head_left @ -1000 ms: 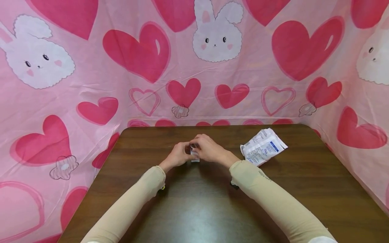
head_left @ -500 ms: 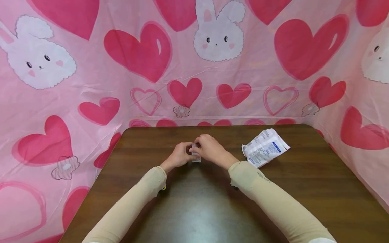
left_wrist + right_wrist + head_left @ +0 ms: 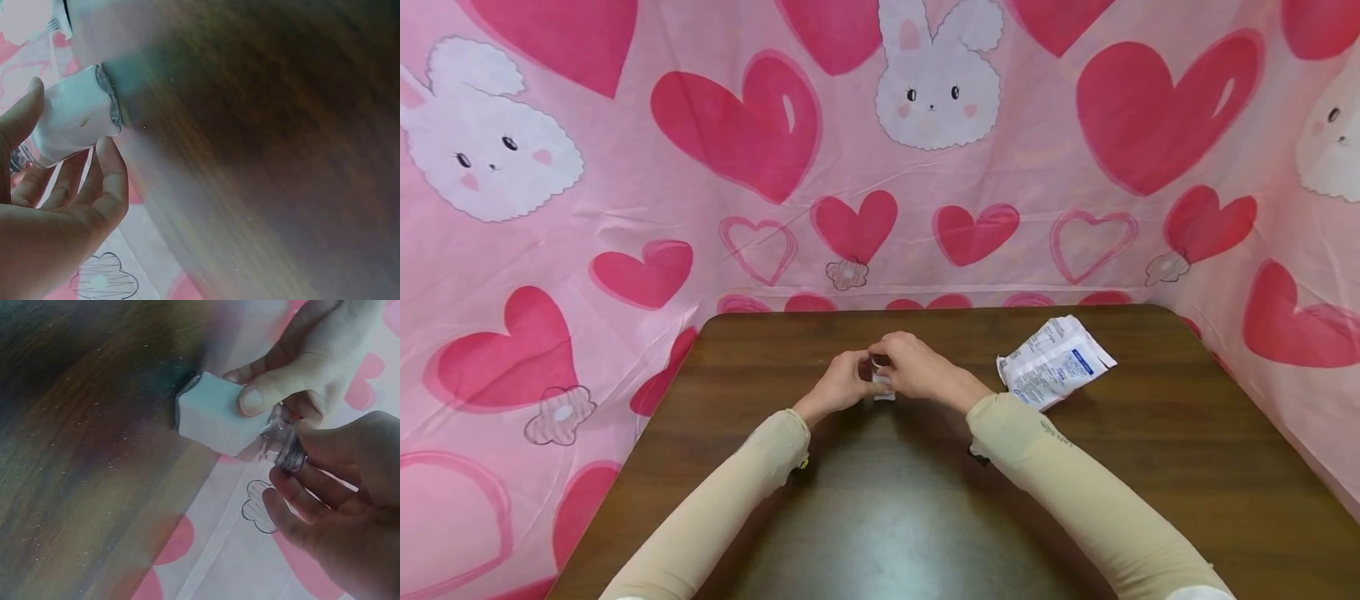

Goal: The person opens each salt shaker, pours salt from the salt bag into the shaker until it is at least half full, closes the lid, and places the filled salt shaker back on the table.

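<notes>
At the middle of the table's far part stands a small clear bottle [image 3: 883,389] with a white body, its base at the tabletop. My left hand [image 3: 837,383] holds it by the white body, thumb on one side and fingers on the other, as the left wrist view shows the bottle [image 3: 78,112] between them. In the right wrist view, my right hand [image 3: 356,506] pinches the clear ridged top [image 3: 290,450] between thumb and fingers. From the head view the right hand [image 3: 917,368] hides most of the bottle's upper part.
A white printed packet [image 3: 1052,367] with a blue label lies on the brown wooden table [image 3: 880,500], to the right of the hands. Pink cloth [image 3: 760,150] with hearts and rabbits hangs around the table's back and sides.
Both hands stay at the bottle. The right hand's fingers shift slightly about its top. The packet has not moved on the table; the head view drifts a little.
</notes>
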`<state>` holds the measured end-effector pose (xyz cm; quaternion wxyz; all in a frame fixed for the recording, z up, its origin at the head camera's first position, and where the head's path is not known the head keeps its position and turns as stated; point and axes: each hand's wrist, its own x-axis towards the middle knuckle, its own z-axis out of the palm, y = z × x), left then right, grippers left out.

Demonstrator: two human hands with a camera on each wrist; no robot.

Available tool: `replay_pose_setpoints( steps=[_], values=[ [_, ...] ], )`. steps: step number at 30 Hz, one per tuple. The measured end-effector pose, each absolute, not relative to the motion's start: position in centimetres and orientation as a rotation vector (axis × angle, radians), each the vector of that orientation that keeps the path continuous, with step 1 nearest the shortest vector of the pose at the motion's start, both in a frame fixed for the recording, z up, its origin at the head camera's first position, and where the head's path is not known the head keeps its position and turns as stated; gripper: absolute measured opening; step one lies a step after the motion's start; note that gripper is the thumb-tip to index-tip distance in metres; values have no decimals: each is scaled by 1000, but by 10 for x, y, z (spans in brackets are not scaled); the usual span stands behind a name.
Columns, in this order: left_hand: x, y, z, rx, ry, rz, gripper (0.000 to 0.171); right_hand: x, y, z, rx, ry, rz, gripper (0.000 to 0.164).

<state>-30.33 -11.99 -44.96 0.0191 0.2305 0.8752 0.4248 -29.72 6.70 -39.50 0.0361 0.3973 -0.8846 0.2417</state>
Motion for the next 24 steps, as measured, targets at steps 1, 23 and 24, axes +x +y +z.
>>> replay_pose_setpoints(
  steps=[1,23,24],
  values=[
    [-304,-120,-450,716,2717,1324,32,-297,67,-394,1234,-2720,755,22],
    [-302,-121,-449,696,2718,1326,34,-296,63,-398,898,-2771,746,32],
    [-303,-121,-450,697,2724,1322,34,-296,63,-399,869,-2789,745,36]
  ],
)
